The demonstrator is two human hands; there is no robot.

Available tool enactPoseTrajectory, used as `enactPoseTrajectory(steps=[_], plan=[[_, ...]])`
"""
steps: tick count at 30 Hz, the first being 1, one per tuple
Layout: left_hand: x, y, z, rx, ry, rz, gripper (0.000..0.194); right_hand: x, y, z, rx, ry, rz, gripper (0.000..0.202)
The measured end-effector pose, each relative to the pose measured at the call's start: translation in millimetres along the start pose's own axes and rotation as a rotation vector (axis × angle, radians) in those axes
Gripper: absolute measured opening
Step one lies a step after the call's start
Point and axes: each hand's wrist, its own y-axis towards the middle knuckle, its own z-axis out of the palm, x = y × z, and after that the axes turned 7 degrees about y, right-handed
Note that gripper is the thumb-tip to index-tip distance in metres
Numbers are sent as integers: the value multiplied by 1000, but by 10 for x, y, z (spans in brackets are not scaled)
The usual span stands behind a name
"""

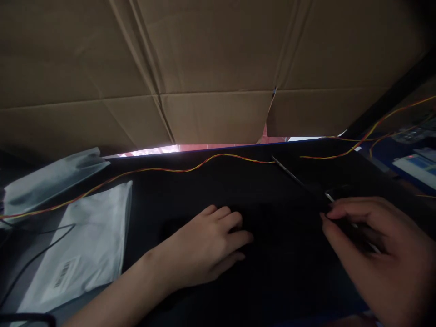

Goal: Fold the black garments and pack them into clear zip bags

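Observation:
My right hand (381, 240) is closed, thumb and fingers pinching a slim metal tool (329, 196). Its bright tip shows beyond the fingertips, and part of the shaft glints inside the palm; its exact kind is unclear. A thin metal rod (289, 172) lies on the dark tabletop (279, 281) ahead of that hand, one end by the red-and-yellow twisted wire (190, 170). Palm down on the table, my left hand (211, 245) has loosely bent fingers, with thumb and index finger apart. Nothing shows in it, though its underside is hidden.
Two pale plastic pouches, a rear one (54, 181) and a front one with a barcode label (81, 240), lie at left beside a black cable (34, 259). A creased cardboard sheet (211, 59) stands across the back. Electronic equipment (417, 165) sits at far right.

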Motion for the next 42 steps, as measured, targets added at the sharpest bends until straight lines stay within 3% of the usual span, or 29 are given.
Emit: enactPoseTrajectory(steps=[2,4,7,9,11,13,16,20,24,27,33,37,42], plan=[[18,3,107,-36,18,-24,32,293,-22,109,62,25,-119,5],[43,-10,149,-66,51,-22,23,568,-33,266,215,71,-185,14],[85,-41,125,-70,66,-12,17,702,29,437,387,151,-193,25],[119,-74,80,-42,30,-3,29,522,116,431,351,202,-135,23],[151,-115,36,-13,-6,19,52,181,200,331,213,162,-39,14],[166,-154,11,-2,0,44,71,-192,245,182,139,74,150,23],[138,-175,18,-50,68,80,78,-565,197,-33,178,-6,391,51],[68,-140,77,-56,76,118,67,-593,-6,-151,332,-89,511,59],[45,-123,129,-28,26,53,56,-429,-153,-32,377,-94,426,68],[41,-133,145,-30,-3,33,54,-345,-186,119,350,-58,340,53],[30,-128,164,-70,11,22,53,-180,-286,318,299,85,331,25],[27,-133,178,-68,19,28,52,-10,-409,432,107,130,142,31],[15,-133,198,-102,26,32,49,177,-454,566,132,41,-146,44]])
